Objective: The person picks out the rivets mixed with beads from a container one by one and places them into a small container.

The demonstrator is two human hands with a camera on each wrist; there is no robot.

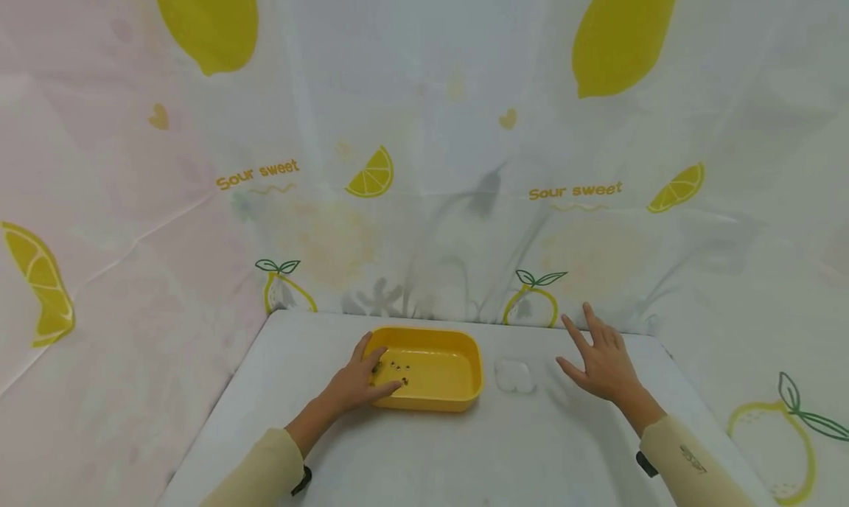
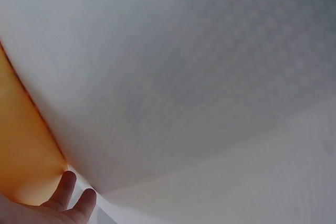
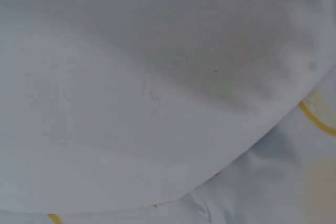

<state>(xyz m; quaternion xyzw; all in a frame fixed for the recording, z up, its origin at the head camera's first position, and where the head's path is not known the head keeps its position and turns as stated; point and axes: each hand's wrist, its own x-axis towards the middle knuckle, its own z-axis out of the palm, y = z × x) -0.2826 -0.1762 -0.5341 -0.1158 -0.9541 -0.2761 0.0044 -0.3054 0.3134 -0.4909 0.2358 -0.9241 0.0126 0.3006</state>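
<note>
A yellow rectangular plastic tray (image 1: 469, 371) stands at the back middle of the white table, with several small dark bits (image 1: 399, 367) lying toward its left end. My left hand (image 1: 358, 378) is at that left end, thumb and fingers spread over the rim and inside edge. In the left wrist view, two fingertips (image 2: 68, 178) of this hand show close beside the tray's wall (image 2: 21, 135). A small clear plastic piece (image 1: 514, 376) lies just right of the tray. Farther right, my right hand (image 1: 602, 365) hovers over the table with its fingers spread, holding nothing.
The white table (image 1: 424, 455) ends at a hanging cloth (image 1: 424, 219) printed with lemons, which rises behind it and on both sides. A dark band (image 1: 302, 480) is on my left wrist and another (image 1: 646, 463) on my right.
</note>
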